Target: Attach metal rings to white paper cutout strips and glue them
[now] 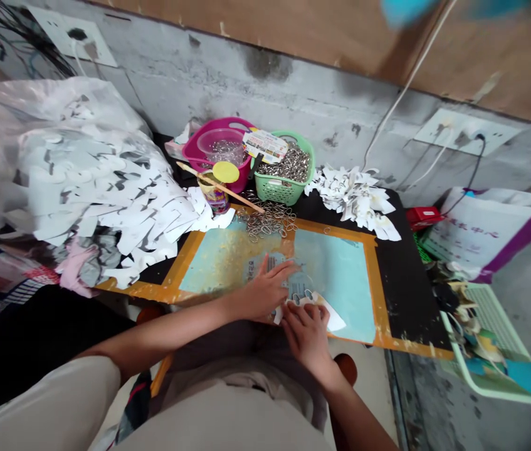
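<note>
A black-topped board (pixel 410 294) edged with orange tape is laid against a stained concrete wall (pixel 246 106); two wall sockets (pixel 462 131) are seen on it, at 1 and 11 o'clock from the hands. A large plastic bag (pixel 58 156) of white paper offcuts is heaped at 10 o'clock, over the board's left edge. One white carrier bag (pixel 481 232) stands at 2 o'clock and one green tray (pixel 495 332) of scraps at 4 o'clock, beyond the right edge.

At 12 o'clock are placed one pink basin (pixel 213 150), one green basket (pixel 284 175) of metal rings, one cup (pixel 213 199) and one wooden-handled brush (pixel 218 188). A loose pile of rings (pixel 269 219) lies on the tape.

The left hand (pixel 265 291) is spread flat on a pale blue sheet (pixel 340 282). The right hand (pixel 307 335) is curled at a white paper cutout (pixel 328 316), which lies just between the hands; whether it is gripped cannot be told. Open sheet is left at 3 o'clock.
</note>
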Action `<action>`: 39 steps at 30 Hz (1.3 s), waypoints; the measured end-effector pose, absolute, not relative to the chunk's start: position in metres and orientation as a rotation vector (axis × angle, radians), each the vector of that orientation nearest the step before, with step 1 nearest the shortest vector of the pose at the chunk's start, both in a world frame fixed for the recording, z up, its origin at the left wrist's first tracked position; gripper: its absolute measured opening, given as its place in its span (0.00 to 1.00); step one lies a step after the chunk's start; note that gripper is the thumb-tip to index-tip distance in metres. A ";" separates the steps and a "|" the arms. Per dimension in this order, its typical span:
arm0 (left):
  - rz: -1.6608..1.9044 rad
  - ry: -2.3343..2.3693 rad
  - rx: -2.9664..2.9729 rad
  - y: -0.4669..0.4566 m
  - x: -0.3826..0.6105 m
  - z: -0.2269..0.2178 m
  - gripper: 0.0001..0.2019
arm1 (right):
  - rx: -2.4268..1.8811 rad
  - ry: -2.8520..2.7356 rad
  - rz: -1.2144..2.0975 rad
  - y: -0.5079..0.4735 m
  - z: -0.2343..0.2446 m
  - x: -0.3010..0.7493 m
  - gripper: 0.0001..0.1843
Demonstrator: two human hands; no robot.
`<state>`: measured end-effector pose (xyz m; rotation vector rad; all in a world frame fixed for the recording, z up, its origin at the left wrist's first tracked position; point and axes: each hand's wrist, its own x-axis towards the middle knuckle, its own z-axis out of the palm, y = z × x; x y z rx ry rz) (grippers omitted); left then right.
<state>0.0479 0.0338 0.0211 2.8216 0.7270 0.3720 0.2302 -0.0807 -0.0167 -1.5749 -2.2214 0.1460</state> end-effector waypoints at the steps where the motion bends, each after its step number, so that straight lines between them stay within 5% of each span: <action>1: 0.339 0.710 2.842 0.037 0.052 0.020 0.09 | -1.571 -2.223 0.150 -0.081 -0.017 0.230 0.16; 8: 0.212 0.538 2.918 0.047 0.066 0.011 0.04 | -1.592 -2.153 0.273 -0.081 -0.013 0.229 0.16; 19: 0.676 0.417 3.107 0.008 0.040 -0.017 0.12 | -1.599 -2.117 0.331 -0.079 -0.013 0.230 0.16; 26: 0.504 0.684 2.835 0.018 0.033 0.008 0.16 | -1.565 -2.184 0.259 -0.079 -0.013 0.231 0.15; 33: 0.289 0.504 2.916 0.043 0.046 0.028 0.10 | -1.602 -2.183 0.221 -0.082 -0.014 0.228 0.18; 39: 0.495 0.361 3.036 0.024 0.038 0.003 0.11 | -1.649 -2.131 0.272 -0.083 -0.011 0.223 0.18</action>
